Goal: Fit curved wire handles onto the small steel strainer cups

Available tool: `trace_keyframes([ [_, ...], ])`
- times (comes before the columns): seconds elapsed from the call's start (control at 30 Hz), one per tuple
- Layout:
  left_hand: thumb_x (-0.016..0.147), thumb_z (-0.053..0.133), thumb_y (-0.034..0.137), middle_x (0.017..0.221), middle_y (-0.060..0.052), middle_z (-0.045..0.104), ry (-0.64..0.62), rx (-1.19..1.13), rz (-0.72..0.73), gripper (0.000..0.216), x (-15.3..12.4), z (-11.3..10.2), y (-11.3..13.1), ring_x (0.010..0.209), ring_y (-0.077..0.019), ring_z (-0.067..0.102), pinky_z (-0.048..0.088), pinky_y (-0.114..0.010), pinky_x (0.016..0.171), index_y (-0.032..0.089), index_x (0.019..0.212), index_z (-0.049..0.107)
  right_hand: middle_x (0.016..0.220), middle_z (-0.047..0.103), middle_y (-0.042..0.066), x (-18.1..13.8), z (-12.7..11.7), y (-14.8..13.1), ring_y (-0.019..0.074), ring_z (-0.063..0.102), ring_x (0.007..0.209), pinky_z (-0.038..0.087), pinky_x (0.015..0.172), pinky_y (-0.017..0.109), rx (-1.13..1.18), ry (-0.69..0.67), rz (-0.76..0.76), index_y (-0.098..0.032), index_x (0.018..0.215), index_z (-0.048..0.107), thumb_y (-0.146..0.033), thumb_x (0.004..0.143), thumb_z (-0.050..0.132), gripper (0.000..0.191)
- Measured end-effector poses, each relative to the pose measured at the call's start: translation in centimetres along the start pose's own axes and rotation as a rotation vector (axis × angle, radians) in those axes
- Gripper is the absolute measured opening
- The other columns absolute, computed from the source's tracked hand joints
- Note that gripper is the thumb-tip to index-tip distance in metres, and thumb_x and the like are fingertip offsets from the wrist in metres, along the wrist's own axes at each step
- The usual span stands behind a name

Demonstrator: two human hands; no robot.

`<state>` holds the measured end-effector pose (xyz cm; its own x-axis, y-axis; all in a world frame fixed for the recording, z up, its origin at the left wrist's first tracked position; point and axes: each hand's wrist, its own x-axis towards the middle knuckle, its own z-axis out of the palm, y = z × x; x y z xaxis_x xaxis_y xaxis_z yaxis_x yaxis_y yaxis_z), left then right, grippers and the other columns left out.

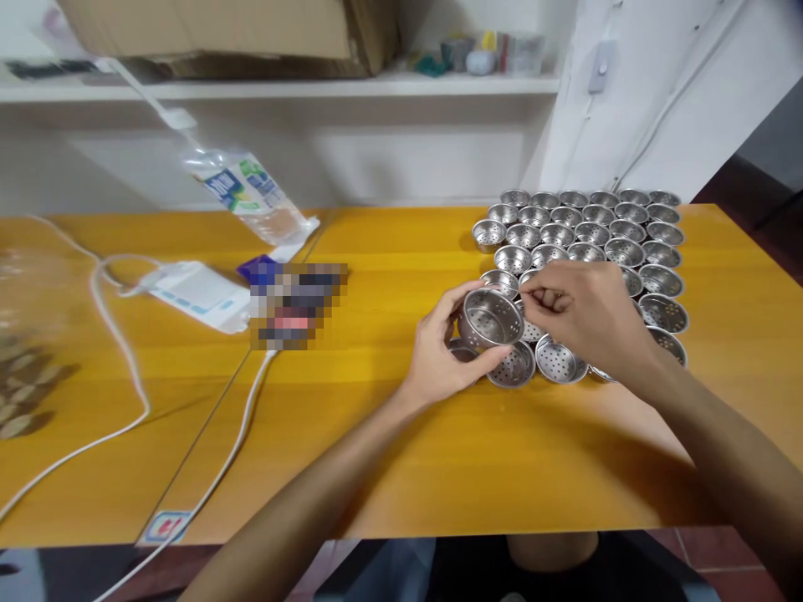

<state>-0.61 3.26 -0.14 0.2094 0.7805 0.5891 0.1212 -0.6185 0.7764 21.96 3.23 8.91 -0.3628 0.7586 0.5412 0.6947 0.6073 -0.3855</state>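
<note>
My left hand (437, 351) grips a small round metal cup with holes in its base and wall (491, 318), tilted so that its inside faces me. Close to the cup's right rim, my right hand (580, 305) is closed in a pinch; whatever lies between its fingertips is too small to make out. Under and behind both hands, many like perforated metal cups (560, 359) stand open side up in close rows. My right hand hides some of them.
A white power strip (194, 293) with cables lies left on the yellow table (376, 468), beside a blurred-out device (298, 305). Behind it a clear plastic bottle (251, 196) leans. Small pale pieces (25, 385) sit at far left. A shelf (439, 86) holds a cardboard box (219, 29).
</note>
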Motion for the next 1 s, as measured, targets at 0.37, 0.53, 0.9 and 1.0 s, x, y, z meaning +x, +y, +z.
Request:
trace_keyframes([
  [0.37, 0.080, 0.100, 0.045, 0.139, -0.013, 0.074, 0.008, 0.045, 0.001, 0.075, 0.00, -0.27, -0.23, 0.125, -0.0331, 0.077, 0.066, -0.053, 0.108, 0.028, 0.142, 0.061, 0.070, 0.067, 0.000, -0.05, 0.00, -0.03, 0.0111, 0.055, 0.064, 0.042, 0.069, 0.027, 0.019, -0.005, 0.075, -0.020, 0.072, 0.069, -0.016, 0.090, 0.061, 0.021],
  [0.53, 0.080, 0.100, 0.046, 0.140, -0.013, 0.074, 0.012, 0.051, -0.002, 0.076, 0.09, -0.23, -0.24, 0.126, -0.0331, 0.076, 0.065, -0.052, 0.109, 0.027, 0.142, 0.060, 0.071, 0.068, 0.000, -0.08, -0.08, -0.19, 0.0110, 0.055, 0.065, 0.043, 0.070, 0.028, 0.056, 0.008, 0.091, -0.019, 0.073, 0.071, -0.016, 0.091, 0.060, 0.021],
  [0.9, 0.080, 0.099, 0.044, 0.139, -0.013, 0.074, 0.018, 0.056, -0.007, 0.075, 0.01, -0.19, -0.19, 0.126, -0.0332, 0.076, 0.065, -0.053, 0.109, 0.027, 0.142, 0.060, 0.071, 0.070, 0.000, 0.03, -0.25, -0.72, 0.0101, 0.054, 0.063, 0.042, 0.069, 0.028, 0.090, 0.021, 0.109, -0.018, 0.072, 0.073, -0.016, 0.089, 0.061, 0.021],
  [1.0, 0.080, 0.100, 0.043, 0.139, -0.012, 0.074, 0.023, 0.048, 0.003, 0.075, 0.05, -0.22, -0.19, 0.125, -0.0325, 0.076, 0.064, -0.053, 0.109, 0.028, 0.141, 0.060, 0.071, 0.071, 0.001, 0.10, -0.30, -0.80, 0.0100, 0.055, 0.063, 0.043, 0.068, 0.028, 0.123, 0.030, 0.109, -0.018, 0.072, 0.073, -0.017, 0.088, 0.061, 0.020],
])
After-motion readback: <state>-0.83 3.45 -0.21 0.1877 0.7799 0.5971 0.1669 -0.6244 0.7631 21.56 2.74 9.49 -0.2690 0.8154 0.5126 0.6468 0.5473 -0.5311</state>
